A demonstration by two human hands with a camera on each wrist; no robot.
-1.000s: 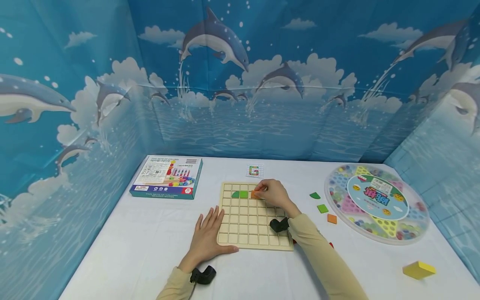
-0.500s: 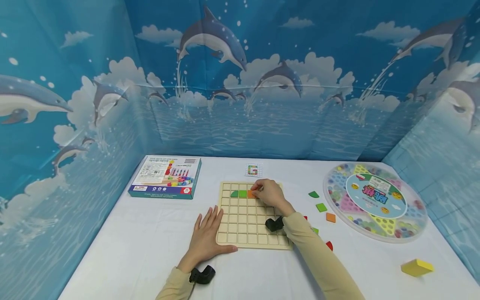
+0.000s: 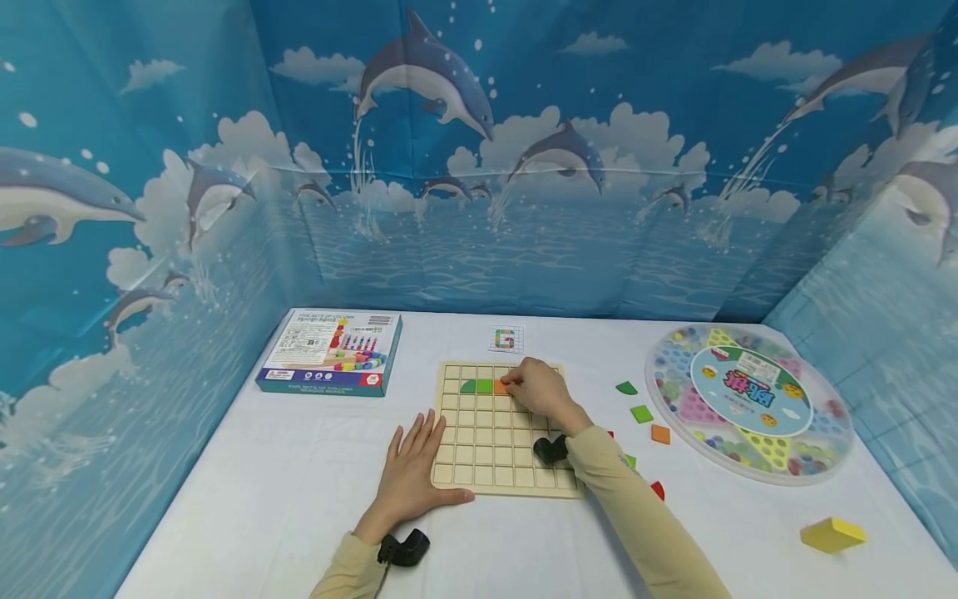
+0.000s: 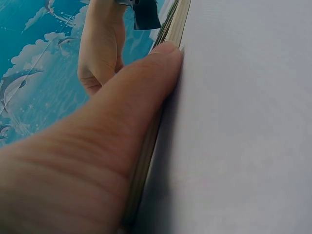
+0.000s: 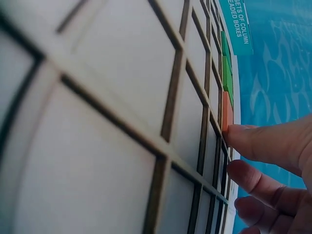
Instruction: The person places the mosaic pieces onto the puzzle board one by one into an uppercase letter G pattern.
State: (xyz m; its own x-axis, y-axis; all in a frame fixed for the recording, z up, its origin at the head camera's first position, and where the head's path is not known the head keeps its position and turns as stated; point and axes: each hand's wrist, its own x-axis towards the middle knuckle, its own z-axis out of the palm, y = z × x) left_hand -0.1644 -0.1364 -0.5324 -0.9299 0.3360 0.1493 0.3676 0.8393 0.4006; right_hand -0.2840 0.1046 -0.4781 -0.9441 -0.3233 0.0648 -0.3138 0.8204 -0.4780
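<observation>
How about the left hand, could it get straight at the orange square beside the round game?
Probably not: the left hand rests against the board, and the right sleeve crosses the straight way to the orange square.

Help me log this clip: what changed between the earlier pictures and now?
The orange tile moved left, closing the gap to the green square; the right hand moved with it and still touches it. The left hand stayed around the near-left corner of the board, and the green square stayed put.
</observation>
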